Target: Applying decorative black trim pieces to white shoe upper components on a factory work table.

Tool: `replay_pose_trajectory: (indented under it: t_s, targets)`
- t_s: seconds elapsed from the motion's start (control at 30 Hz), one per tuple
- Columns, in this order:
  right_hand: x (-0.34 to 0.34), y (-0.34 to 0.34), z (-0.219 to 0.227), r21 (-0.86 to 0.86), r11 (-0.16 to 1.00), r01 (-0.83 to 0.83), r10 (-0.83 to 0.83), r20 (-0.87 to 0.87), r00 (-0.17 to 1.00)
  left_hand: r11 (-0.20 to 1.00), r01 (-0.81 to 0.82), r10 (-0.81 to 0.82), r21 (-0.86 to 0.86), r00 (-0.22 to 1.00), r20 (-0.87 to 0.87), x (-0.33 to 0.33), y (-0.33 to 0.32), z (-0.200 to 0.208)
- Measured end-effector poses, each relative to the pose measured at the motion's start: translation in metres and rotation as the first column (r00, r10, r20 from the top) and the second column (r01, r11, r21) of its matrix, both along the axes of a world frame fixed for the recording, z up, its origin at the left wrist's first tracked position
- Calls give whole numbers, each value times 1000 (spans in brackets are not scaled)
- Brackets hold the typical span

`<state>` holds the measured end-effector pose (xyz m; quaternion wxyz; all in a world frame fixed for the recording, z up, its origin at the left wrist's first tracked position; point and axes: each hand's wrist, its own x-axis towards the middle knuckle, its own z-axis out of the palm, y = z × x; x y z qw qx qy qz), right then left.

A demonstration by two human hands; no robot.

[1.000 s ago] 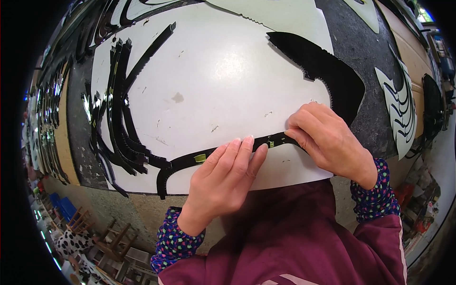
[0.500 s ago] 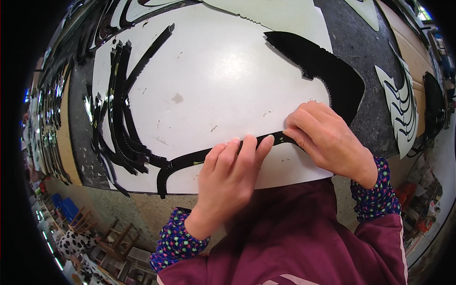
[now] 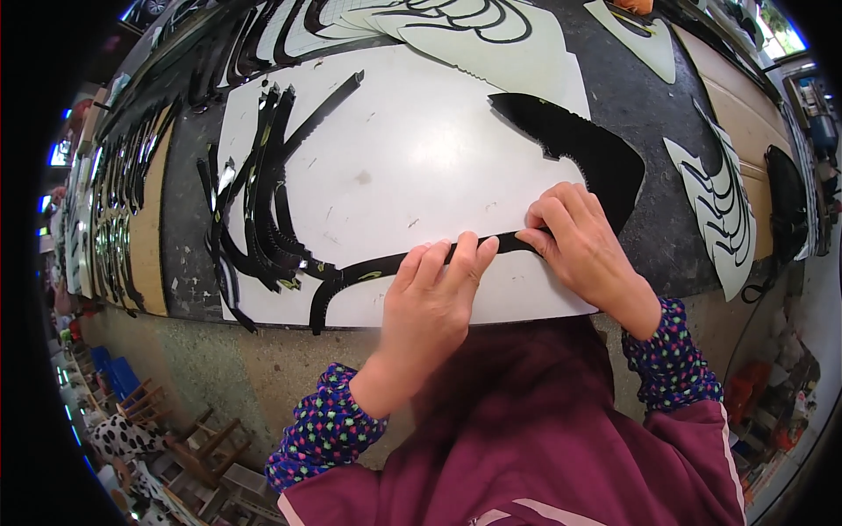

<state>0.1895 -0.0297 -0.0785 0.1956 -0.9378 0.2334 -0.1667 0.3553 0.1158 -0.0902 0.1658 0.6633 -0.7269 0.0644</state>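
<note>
A long, curved black strip [image 3: 370, 267] with a serrated edge and yellowish marks lies across the near part of a white board [image 3: 412, 158]. My left hand [image 3: 431, 294] is over its middle, its curled fingers pressing the strip against the board. Farther right, my right hand [image 3: 579, 241] pinches the strip between thumb and bent fingers, covering part of it. Beyond that hand, a broad black blade-shaped piece [image 3: 605, 158] with a toothed inner edge rests on the board. Several similar black strips [image 3: 263, 202] are heaped at the board's left, touching the held strip's left end.
Pale sheets with black curved outlines [image 3: 491, 53] overlap the board's far edge. A pale panel with black curved strips [image 3: 715, 210] sits at the right, near a black pouch [image 3: 785, 202]. More glossy strips [image 3: 123, 202] line a brown board at left. Wooden stools [image 3: 206, 438] stand on the floor.
The whole view has shifted, showing more of the table's far side. My right thumb and fingers have changed position slightly on the strip. My left hand stays pressed on it.
</note>
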Motion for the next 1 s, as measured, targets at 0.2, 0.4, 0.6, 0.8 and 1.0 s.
replay_pose_trajectory:
  t_s: [0.2,0.4,0.6,0.8,1.0]
  targets:
    - [-6,5,-12,-155,988,0,6,36,999,999,-1,0,-40,999,-41,13,8,4]
    - [14,4,26,-128,991,-43,44,3,999,998,-57,53,-37,994,-99,21,20,-1]
    - [112,8,-4,-306,951,-45,127,252,960,985,-91,57,-147,974,-219,23,20,-4]
    - [119,14,-24,-418,896,152,-75,194,978,966,-137,75,-220,960,-270,24,30,-4]
    - [100,-5,-13,-193,978,74,-8,322,947,954,-149,84,-261,966,-243,18,22,3]
